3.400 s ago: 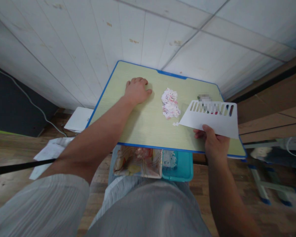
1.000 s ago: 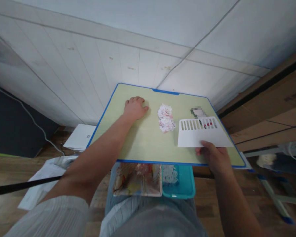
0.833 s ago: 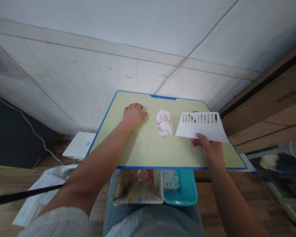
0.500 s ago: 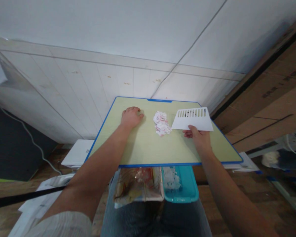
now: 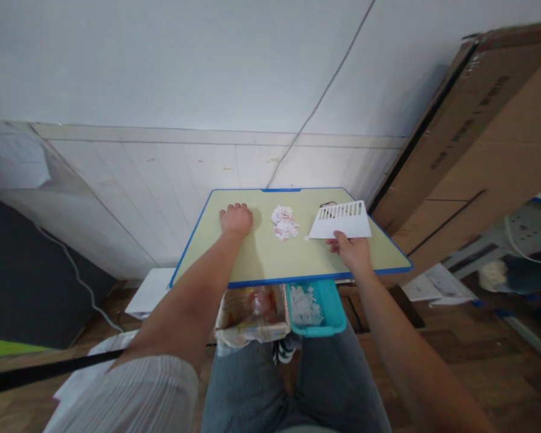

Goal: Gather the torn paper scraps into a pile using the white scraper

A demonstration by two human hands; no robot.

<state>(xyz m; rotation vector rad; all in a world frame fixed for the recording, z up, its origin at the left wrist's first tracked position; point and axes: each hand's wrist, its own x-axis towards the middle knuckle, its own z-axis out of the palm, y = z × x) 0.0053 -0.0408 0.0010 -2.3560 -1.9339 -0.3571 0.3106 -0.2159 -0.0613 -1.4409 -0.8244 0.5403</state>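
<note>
My right hand point(image 5: 352, 250) pinches the near edge of a flat white slotted plate point(image 5: 342, 227), thumb on top and fingers underneath. The plate is tilted above the right part of a pale yellow tabletop point(image 5: 261, 258) with a blue rim. A small white scrap point(image 5: 306, 238) shows by its left corner. To the left lies a heap of thin white pieces with pinkish marks point(image 5: 284, 222), apart from both hands. My left hand point(image 5: 237, 219) rests on the tabletop left of the heap, fingers curled under, with nothing visible in it.
Below the near edge sit a lined box point(image 5: 252, 334) with a clear-wrapped reddish thing and a turquoise bin point(image 5: 331, 310) holding small translucent pieces. A dark thin object point(image 5: 328, 204) lies behind the plate. Tall cardboard boxes point(image 5: 469, 150) stand at right; a white panelled wall point(image 5: 198, 162) is behind.
The view has shifted, so the tabletop looks smaller. My left hand's fingers are curled in more. The slotted plate is turned a little and farther from the heap, with a scrap at its corner.
</note>
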